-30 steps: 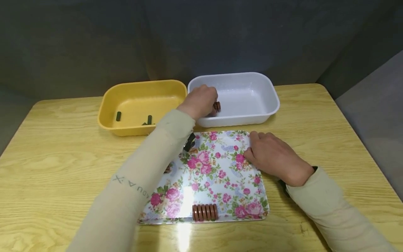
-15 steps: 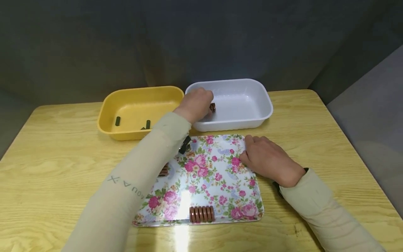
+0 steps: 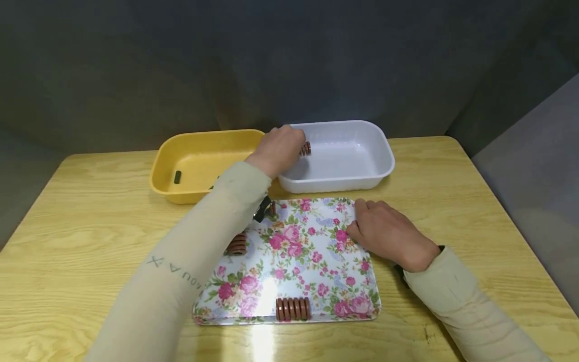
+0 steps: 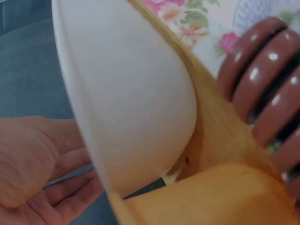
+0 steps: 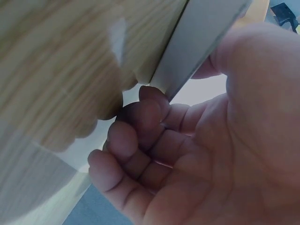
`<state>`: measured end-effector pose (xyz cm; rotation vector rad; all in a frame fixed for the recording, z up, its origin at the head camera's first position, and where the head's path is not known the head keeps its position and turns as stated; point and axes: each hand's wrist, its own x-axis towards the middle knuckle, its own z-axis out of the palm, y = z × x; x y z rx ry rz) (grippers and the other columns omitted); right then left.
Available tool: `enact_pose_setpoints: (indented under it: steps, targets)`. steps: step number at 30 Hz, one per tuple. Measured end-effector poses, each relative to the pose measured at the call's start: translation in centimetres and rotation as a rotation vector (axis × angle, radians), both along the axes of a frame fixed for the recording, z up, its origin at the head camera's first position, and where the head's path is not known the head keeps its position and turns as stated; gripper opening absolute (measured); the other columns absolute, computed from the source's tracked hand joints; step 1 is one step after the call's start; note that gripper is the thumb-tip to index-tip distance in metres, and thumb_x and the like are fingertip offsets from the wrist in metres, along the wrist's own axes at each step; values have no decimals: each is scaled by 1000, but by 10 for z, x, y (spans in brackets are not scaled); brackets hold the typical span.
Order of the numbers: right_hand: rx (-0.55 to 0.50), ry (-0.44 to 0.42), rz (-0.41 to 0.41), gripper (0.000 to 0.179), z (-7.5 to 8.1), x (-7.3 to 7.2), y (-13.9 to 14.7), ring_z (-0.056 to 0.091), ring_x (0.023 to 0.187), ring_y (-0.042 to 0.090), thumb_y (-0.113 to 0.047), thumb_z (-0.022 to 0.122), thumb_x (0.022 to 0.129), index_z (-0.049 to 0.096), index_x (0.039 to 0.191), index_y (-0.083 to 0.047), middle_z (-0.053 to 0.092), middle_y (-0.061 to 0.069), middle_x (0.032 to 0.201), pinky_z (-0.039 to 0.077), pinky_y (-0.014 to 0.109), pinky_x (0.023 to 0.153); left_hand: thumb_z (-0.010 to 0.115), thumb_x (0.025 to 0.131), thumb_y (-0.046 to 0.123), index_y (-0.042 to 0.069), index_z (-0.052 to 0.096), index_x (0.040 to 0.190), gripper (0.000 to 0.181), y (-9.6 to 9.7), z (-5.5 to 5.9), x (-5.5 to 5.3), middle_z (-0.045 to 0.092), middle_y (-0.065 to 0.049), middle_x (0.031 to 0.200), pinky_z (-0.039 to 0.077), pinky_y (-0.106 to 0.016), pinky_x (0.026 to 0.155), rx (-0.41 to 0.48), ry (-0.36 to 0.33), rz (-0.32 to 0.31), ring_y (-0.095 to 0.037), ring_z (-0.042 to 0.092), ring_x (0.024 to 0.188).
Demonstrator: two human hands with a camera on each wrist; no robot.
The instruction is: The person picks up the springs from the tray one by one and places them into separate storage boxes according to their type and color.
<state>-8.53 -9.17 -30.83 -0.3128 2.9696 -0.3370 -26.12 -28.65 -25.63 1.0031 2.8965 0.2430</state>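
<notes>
My left hand [image 3: 279,148] is over the left end of the white bin [image 3: 339,184]. Its fingers hold a brown ringed cylinder [image 3: 306,149], partly hidden behind them. In the left wrist view, the left hand [image 4: 42,168] shows past the bin's wall, the held piece out of sight. My right hand [image 3: 386,231] grips the flowered tray [image 3: 316,271] near its far right corner; the right wrist view shows curled fingers [image 5: 124,140] at the tray's edge. Similar brown ringed cylinders lie on the tray: one at the near edge [image 3: 293,308], another by the left forearm [image 3: 237,245].
A yellow bin [image 3: 165,193] stands left of the white one, with small dark green cylinders [image 3: 177,177] inside. Another brown piece [image 3: 272,208] shows partly beside the left wrist strap. The left forearm covers the tray's left side. A dark wall rises behind the wooden table [image 3: 90,226].
My left hand has risen slightly inside the white bin, lifting the brown ringed cylinder with it. The view has shifted a little. My right hand stays on the tray.
</notes>
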Motion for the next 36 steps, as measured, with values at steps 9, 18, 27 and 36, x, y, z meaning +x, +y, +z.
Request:
enact_pose_setpoints:
  steps: [9, 18, 27, 36]
  targets:
    - [-9, -7, -5, 19, -5, -7, 3, 42, 61, 19, -18, 51, 101, 48, 85, -9, 46, 5, 70, 34, 29, 58, 52, 106, 12, 6, 73, 117, 24, -8, 8, 1, 70, -13, 99, 54, -37, 76, -9, 33, 8, -27, 61, 83]
    - [-13, -15, -13, 18, -8, -12, 10, 42, 61, 18, -18, 51, 100, 48, 85, -8, 46, 5, 70, 34, 28, 57, 62, 102, 17, 6, 74, 119, 23, -17, 13, 7, 73, -11, 97, 55, -34, 74, 20, 74, -27, -24, 62, 80]
    - [-13, -3, -12, 19, -8, -13, 14, 40, 59, 17, -18, 50, 100, 48, 84, -8, 46, 5, 69, 32, 27, 57, 62, 102, 16, 8, 76, 117, 22, -28, 13, 18, 78, -10, 106, 55, -34, 74, 85, 133, -107, -22, 65, 81]
    - [-12, 2, -9, 20, -9, -12, 20, 39, 58, 17, -18, 50, 101, 47, 84, -9, 45, 4, 68, 31, 27, 56, 62, 101, 16, 7, 76, 117, 23, -40, 15, 31, 77, -12, 97, 55, -36, 72, 125, 188, -119, -26, 65, 76]
